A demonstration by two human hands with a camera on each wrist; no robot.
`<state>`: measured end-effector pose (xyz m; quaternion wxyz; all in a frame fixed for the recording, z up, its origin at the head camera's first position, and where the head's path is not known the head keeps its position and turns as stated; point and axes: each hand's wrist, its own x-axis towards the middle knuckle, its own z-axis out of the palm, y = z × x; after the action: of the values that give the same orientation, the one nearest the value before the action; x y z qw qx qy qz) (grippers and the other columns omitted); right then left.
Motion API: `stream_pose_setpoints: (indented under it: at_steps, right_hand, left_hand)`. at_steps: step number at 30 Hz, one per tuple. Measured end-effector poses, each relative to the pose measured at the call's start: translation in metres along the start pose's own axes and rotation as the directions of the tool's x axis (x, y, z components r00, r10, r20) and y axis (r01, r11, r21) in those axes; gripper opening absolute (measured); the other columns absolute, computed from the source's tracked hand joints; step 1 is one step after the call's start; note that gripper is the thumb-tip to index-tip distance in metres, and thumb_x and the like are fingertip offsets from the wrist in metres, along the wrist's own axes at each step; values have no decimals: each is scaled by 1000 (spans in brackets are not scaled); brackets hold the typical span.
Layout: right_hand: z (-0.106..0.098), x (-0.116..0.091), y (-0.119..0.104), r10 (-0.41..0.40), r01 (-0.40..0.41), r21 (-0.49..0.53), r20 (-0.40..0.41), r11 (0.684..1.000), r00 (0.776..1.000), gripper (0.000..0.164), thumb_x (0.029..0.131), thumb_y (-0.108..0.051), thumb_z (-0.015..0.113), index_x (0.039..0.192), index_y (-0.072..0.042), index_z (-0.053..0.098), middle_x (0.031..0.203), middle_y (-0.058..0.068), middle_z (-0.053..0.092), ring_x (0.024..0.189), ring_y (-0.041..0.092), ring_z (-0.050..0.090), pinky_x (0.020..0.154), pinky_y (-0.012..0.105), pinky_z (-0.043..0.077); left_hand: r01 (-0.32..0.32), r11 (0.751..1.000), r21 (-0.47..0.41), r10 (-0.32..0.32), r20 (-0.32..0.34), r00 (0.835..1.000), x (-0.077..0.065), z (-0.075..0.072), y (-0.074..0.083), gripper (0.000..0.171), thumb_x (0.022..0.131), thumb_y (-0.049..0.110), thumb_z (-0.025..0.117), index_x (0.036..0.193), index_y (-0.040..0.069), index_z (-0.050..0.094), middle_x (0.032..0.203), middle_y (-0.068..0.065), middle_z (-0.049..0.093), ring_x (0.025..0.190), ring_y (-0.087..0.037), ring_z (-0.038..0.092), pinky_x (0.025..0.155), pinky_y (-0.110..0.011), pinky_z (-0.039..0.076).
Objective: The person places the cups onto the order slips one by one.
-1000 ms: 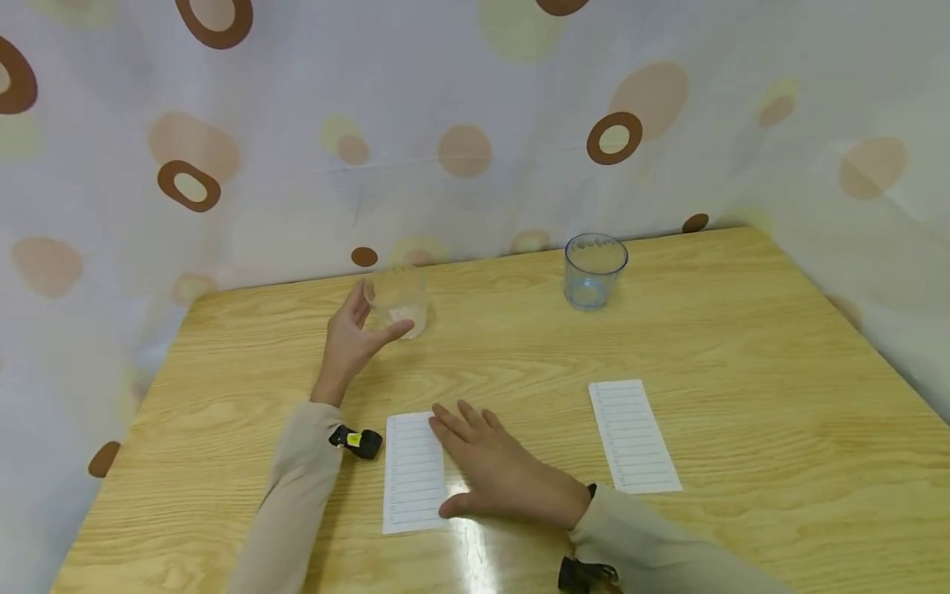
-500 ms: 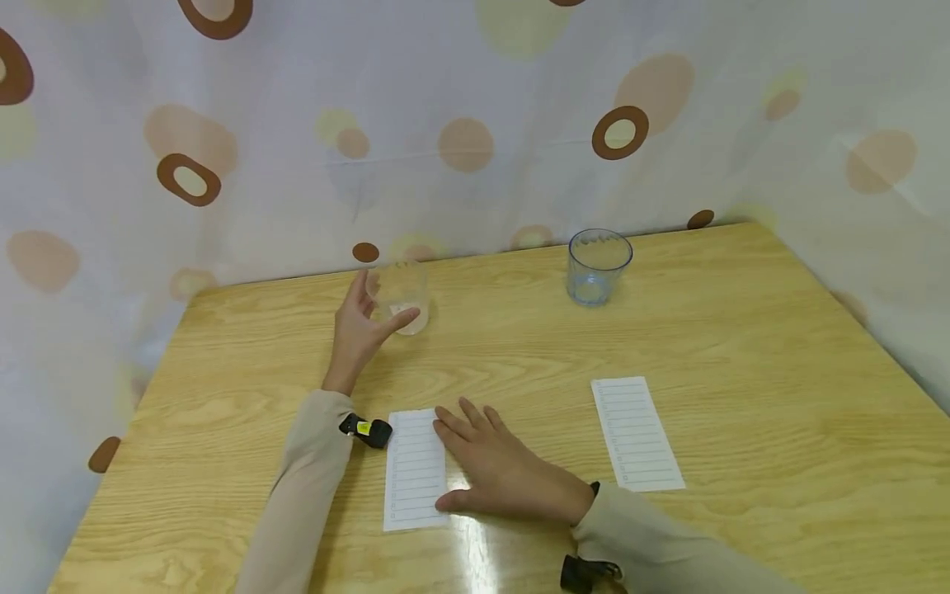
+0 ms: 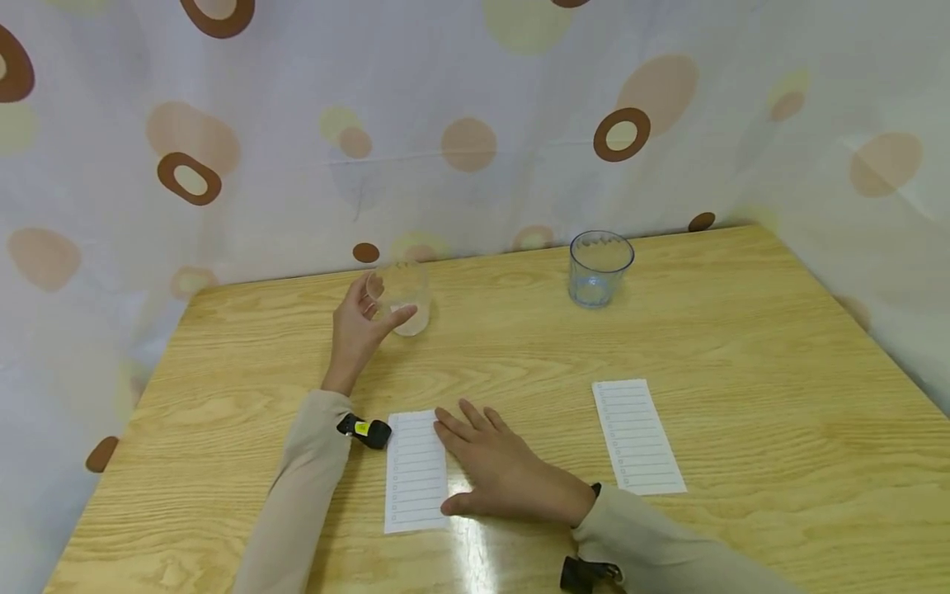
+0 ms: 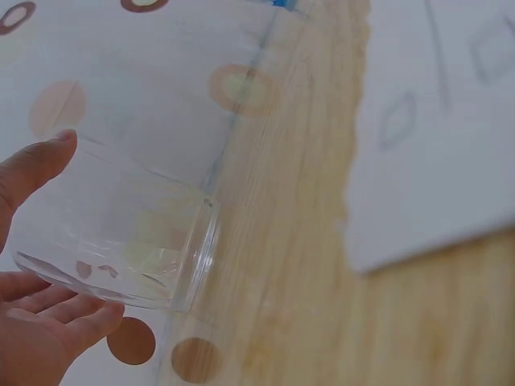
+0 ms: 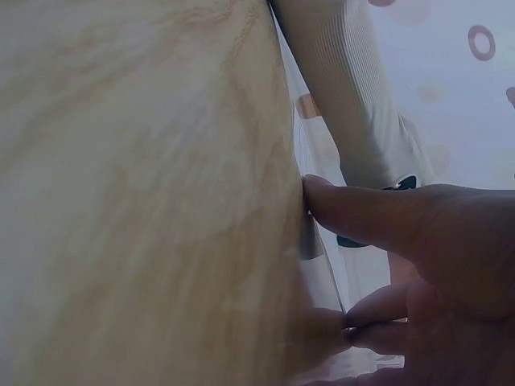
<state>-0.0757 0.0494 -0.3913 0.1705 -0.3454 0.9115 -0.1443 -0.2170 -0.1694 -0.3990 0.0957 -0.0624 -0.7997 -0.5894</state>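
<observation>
Gripping clear glass [image 3: 410, 287] with my left hand [image 3: 356, 334], near back edge of counter [image 3: 779, 355]. Right hand [image 3: 499, 468], fingers spread, touches right edge of left lined slip [image 3: 416, 474]. Blue-rimmed glass [image 3: 599, 274] well apart, room between.

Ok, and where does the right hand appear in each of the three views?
Head: right hand below and slightly right of center, fingers at the left paper slip.
Left wrist: not in it.
Right wrist: right hand at lower right.
Shared landmark: spotted backdrop, also upper left in left wrist, upper right in right wrist.
</observation>
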Motion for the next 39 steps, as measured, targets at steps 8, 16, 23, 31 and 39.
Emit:
stream_pose_setpoints:
  at_steps: [8, 16, 23, 31, 39]
  right_hand:
    - [-1, 0, -1, 4, -4, -7, 12, 1000, 1000, 97, 80, -55, 71, 151, -4, 29, 159, 6, 19, 146, 32, 11, 117, 51, 16]
    - [-2, 0, -1, -8, 8, -17, 11, 1000, 1000, 98, 79, -56, 71, 151, -4, 29, 159, 7, 20, 146, 32, 12, 117, 51, 17]
    - [-3, -1, -1, -9, 9, -8, 6, 1000, 1000, 98, 79, -55, 72, 151, -4, 30, 159, 7, 21, 146, 32, 13, 117, 50, 17]
    - [-3, -1, -1, 1, -1, -10, -5, 1000, 1000, 98, 78, -54, 73, 150, -3, 31, 158, 7, 23, 146, 32, 13, 117, 50, 17]
    - [-4, -2, -2, 11, -11, 5, 7, 1000, 1000, 97, 79, -53, 73, 151, -4, 30, 159, 5, 21, 147, 31, 12, 118, 50, 15]
  left_hand:
    - [18, 1000, 2, -18, -7, 1000, 0, -3, 0, 78, 80, 20, 81, 145, 5, 41, 141, -19, 46, 132, -32, 43, 110, -41, 37]
    - [34, 999, -6, -34, 12, 999, -10, -6, 29, 74, 82, 10, 76, 143, -4, 38, 143, -26, 42, 133, -40, 39, 111, -47, 34]
    - [42, 999, 11, -43, 32, 999, -18, -9, 47, 73, 83, 9, 75, 144, -4, 38, 143, -26, 43, 134, -39, 39, 111, -46, 35]
    - [34, 999, 10, -35, 40, 999, -21, -11, 49, 76, 82, 9, 75, 145, -4, 35, 144, -26, 41, 135, -39, 37, 111, -46, 35]
    - [14, 1000, 24, -15, 31, 999, -15, -15, 24, 80, 80, 21, 80, 147, 4, 38, 144, -18, 45, 134, -33, 40, 110, -41, 36]
